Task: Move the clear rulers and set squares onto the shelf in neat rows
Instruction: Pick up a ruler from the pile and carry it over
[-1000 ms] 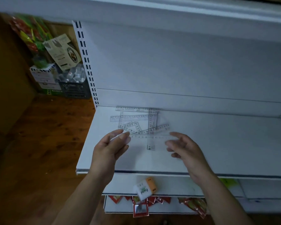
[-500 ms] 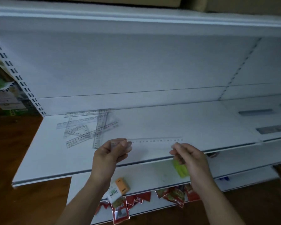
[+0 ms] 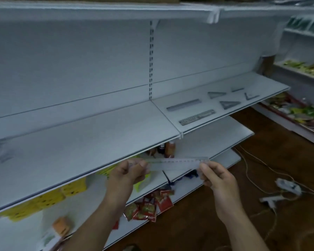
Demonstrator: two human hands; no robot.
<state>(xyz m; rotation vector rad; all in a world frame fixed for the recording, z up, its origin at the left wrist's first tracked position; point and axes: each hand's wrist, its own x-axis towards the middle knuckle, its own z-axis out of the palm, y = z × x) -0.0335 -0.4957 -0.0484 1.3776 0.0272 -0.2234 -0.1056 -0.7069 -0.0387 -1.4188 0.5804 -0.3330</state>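
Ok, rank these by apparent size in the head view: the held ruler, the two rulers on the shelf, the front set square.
1. Held ruler, though it is nearest the camera, so unsure.
2. Back shelf ruler and front shelf ruler: look alike.
3. Front set square.

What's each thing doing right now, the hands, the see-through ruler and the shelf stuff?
clear ruler: held in the air, roughly level, not yet on the shelf.
left hand: pinches its left end.
right hand: pinches its right end.
two rulers: lying flat on the shelf.
set squares: lying flat beside them.
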